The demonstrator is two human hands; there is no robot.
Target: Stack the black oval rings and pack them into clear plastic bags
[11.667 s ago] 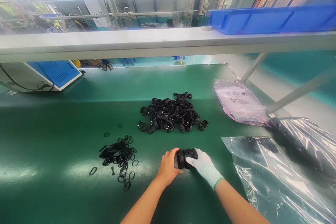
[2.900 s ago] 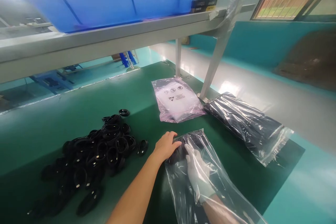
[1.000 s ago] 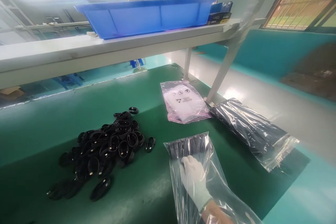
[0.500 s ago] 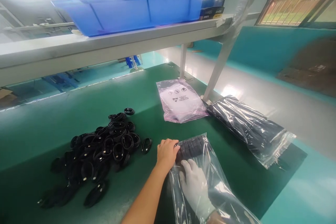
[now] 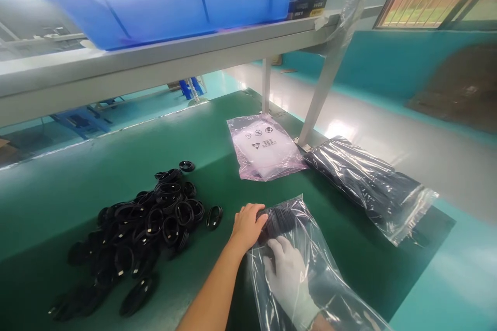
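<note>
Black coils [image 5: 282, 218] are being gripped through the bag [image 5: 316, 274] edge by left hand [image 5: 247, 223], right hand [image 5: 287, 275] kinda open inside, free tabletop [image 5: 221, 181] showing beyond.

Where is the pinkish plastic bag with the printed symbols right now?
In the head view, the pinkish plastic bag lies on the green table, just left of the filled clear bag.

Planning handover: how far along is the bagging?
Looks done: full bag at far right. In hand: right hand inside the nearer clear bag, by a row of black coils; left hand at its far corner. Apparently remaining: pile of loose coils.
</note>
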